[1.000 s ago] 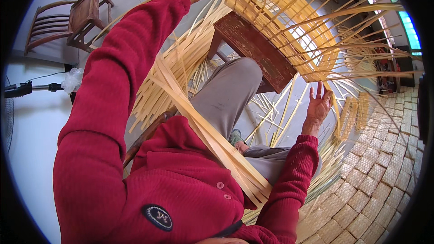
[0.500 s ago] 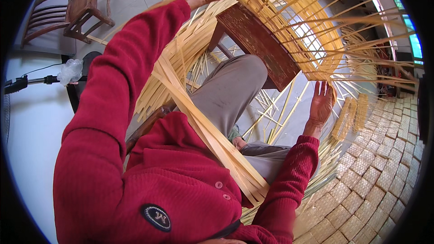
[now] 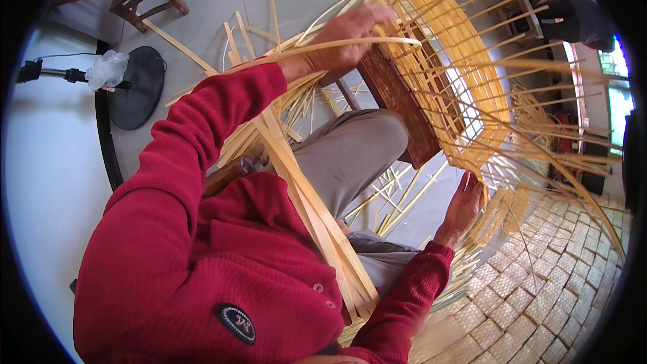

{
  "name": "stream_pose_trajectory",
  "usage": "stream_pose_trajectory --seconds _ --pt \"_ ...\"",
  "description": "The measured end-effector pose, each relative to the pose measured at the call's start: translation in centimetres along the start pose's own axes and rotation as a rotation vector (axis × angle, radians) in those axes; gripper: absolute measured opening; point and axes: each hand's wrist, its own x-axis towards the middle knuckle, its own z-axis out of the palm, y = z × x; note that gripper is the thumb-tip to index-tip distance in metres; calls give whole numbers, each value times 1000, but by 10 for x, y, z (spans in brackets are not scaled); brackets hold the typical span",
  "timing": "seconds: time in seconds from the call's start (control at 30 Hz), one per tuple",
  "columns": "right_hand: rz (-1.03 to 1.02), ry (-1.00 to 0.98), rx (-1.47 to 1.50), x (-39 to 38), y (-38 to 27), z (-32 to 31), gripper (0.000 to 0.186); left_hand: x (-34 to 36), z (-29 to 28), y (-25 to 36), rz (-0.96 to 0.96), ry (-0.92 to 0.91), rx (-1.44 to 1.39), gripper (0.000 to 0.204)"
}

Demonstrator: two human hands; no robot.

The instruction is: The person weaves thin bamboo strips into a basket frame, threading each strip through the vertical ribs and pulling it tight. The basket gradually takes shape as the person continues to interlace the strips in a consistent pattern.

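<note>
The basket [image 3: 495,98], an oblong yellow lattice bristling rightward, lies over the scuffed wooden bench [image 3: 399,109], its long axis slanting from far left to near right. My right hand [image 3: 464,203], outstretched, meets its near corner; my left hand [image 3: 347,37] blurs by the far end. I can't tell if either grips.

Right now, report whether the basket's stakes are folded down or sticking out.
Sticking out: the stakes reach past the yellow woven wall, and several show free ends.

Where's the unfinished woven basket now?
Head view, upper right: the unfinished woven basket sits over the red-brown wooden bench, its lower corner by the right hand.
</note>
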Motion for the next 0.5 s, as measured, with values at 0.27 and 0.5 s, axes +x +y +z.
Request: stream_pose_trajectory --seconds 0.27,0.5 --pt "35 2 -34 -5 -5 7 18 5 39 32 216 -63 102 58" --pt "68 12 20 -5 -4 7 19 12 43 26 210 -6 299 58"
